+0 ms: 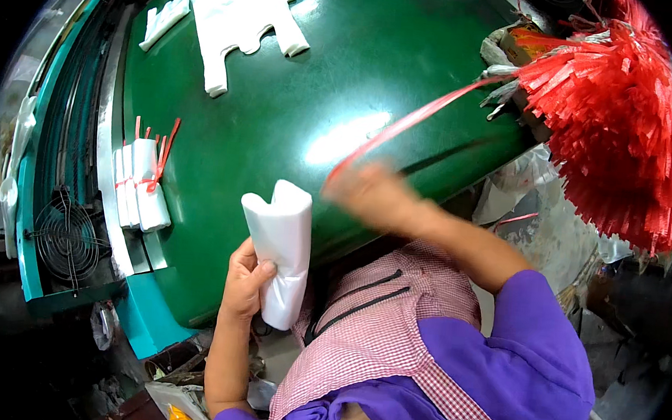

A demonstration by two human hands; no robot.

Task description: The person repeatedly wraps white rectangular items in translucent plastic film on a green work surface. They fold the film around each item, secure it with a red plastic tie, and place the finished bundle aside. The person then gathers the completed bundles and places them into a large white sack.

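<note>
The left hand (245, 278) holds a folded white plastic bundle (282, 245) up in front of the apron (383, 308), just off the near edge of the green table (231, 138). Its grip is clamped on the bundle, thumb pressed across the near face, probably so that the loose layers stay flat and narrow. The right hand (380, 198) is blurred, but its grip seems to be closed on the end of a red strip (430, 115), which runs nearly straight to a thick bunch of red strips (611, 129). That bunch hangs at the table's right corner, likely to sit within easy reach of that hand. At the table's left edge, tied white bundles (144, 187) lie side by side with red ends sticking out, perhaps kept there to leave the middle free for handling. Toward the far side lie spread white bags (237, 13) with their handle loops toward the person, and a smaller folded white piece (166, 16) beside them. No brand, label or writing can be read on any of the white plastic
</note>
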